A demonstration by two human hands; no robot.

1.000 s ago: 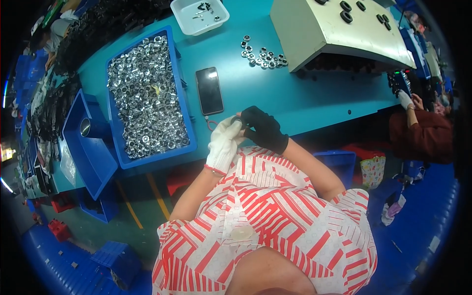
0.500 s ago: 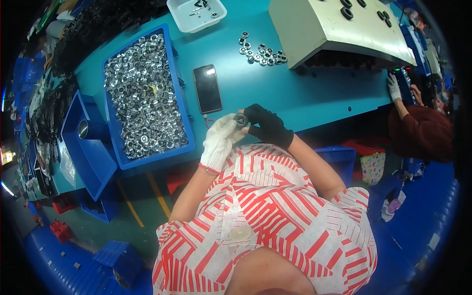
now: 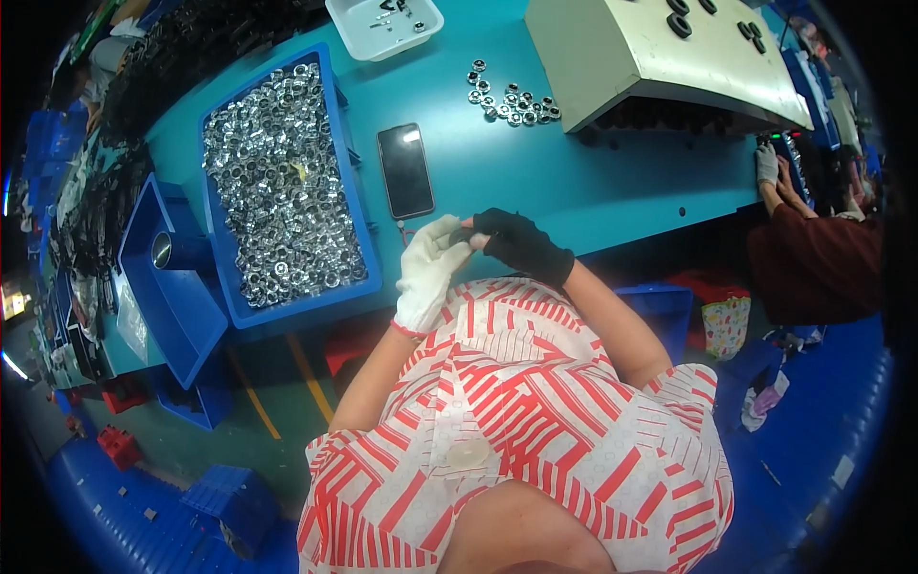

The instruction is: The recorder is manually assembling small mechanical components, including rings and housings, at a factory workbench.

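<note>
Just in front of my body, at the table's near edge, my two hands meet around a small dark round part (image 3: pixel 463 235), ring-like and mostly covered by fingers. My left hand (image 3: pixel 428 266), in a white glove, pinches it from the left. On the other side, my right hand (image 3: pixel 522 246) in a black glove with bare fingertips grips it too. Left of my hands stands a blue bin (image 3: pixel 374 273) heaped with shiny metal rings (image 3: pixel 287 182). A dark-screened phone (image 3: pixel 406 170) lies just beyond my hands on the teal table (image 3: pixel 478 172).
A loose group of metal rings (image 3: pixel 514 105) lies farther back, beside a cream metal housing (image 3: pixel 660 57) with black rings on top. A white tray (image 3: pixel 382 43) holds small parts. An empty-looking blue bin (image 3: pixel 182 297) leans at left. A co-worker's gloved hand (image 3: pixel 766 165) is at far right.
The round part has turned from facing up to a tilted position, more hidden by my fingers. My left fingers have shifted around it. At far right the co-worker's hands have come closer together.
</note>
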